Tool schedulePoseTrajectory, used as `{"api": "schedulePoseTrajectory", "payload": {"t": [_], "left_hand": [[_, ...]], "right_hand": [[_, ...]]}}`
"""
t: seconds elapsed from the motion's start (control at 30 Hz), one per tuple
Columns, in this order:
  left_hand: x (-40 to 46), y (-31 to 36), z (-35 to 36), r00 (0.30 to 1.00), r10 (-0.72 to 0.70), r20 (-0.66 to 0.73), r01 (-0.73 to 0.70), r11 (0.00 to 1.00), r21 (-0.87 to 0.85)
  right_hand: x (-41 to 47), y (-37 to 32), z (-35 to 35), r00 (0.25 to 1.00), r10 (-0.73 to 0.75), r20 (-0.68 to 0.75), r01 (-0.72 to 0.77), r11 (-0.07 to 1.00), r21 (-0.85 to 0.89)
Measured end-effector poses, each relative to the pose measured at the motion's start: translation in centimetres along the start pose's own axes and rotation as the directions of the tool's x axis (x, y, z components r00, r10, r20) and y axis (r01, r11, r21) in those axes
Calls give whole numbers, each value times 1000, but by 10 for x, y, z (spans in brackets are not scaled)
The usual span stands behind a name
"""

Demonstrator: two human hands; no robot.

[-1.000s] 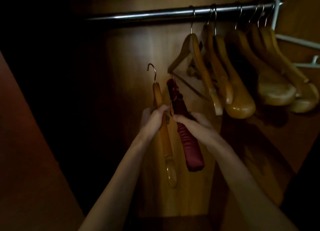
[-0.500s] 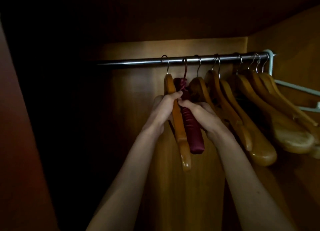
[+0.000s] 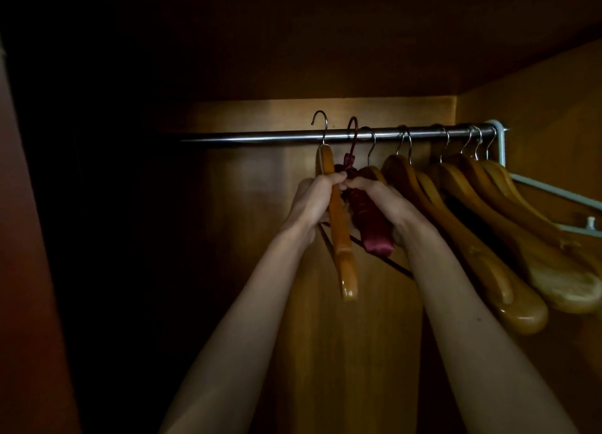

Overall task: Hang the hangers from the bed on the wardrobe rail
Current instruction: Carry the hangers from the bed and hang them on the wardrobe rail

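Inside the dim wardrobe a metal rail (image 3: 260, 137) runs across at the top. My left hand (image 3: 314, 199) grips a wooden hanger (image 3: 340, 238) near its neck; its steel hook rises above the rail. My right hand (image 3: 378, 196) holds a dark red padded hanger (image 3: 371, 225) with a small bow, and its hook also reaches over the rail's height. Both hands touch each other just under the rail. Several wooden hangers (image 3: 482, 238) hang on the rail to the right.
A white wire bracket (image 3: 500, 147) caps the rail's right end, with a white wire rack (image 3: 560, 194) along the right wall. The rail's left stretch is bare and the wardrobe's left side (image 3: 32, 271) is dark. A wooden back panel is behind.
Both hands have lifted the two hangers from chest height up to the rail; the hooks now stand above the rail. The view has tilted upward.
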State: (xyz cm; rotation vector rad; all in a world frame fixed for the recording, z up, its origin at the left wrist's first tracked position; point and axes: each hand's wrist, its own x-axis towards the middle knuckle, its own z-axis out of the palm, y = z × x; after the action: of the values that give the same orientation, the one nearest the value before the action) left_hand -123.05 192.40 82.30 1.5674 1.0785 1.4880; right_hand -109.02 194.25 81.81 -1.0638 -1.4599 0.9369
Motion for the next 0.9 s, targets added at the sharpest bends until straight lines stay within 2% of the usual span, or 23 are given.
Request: {"api": "schedulePoseTrajectory", "payload": {"t": [0.23,0.4,0.5,0.6,0.77,0.9], "left_hand": [[-10,-12,5,997,-72,16,72,997,9],[-10,-21,7,999,-51,20,50,998,45],[-20,-33,7,997,-63,-36,62,998,-10],[-43,-54,6,987,-51,-151,40,997,-72],[-81,-111,10,957,-122,-262,73,979,-188],[-117,-184,19,961,-208,-180,211,978,-5]], "right_hand": [[4,12,-4,999,50,-9,-50,999,-3],[-23,22,2,999,-42,-27,45,993,114],[-49,35,10,994,-88,-70,98,984,149],[-77,61,17,989,-101,-106,107,993,54],[-111,121,23,1000,5,-12,-5,999,31],[-134,181,25,986,117,115,-113,993,-41]]}}
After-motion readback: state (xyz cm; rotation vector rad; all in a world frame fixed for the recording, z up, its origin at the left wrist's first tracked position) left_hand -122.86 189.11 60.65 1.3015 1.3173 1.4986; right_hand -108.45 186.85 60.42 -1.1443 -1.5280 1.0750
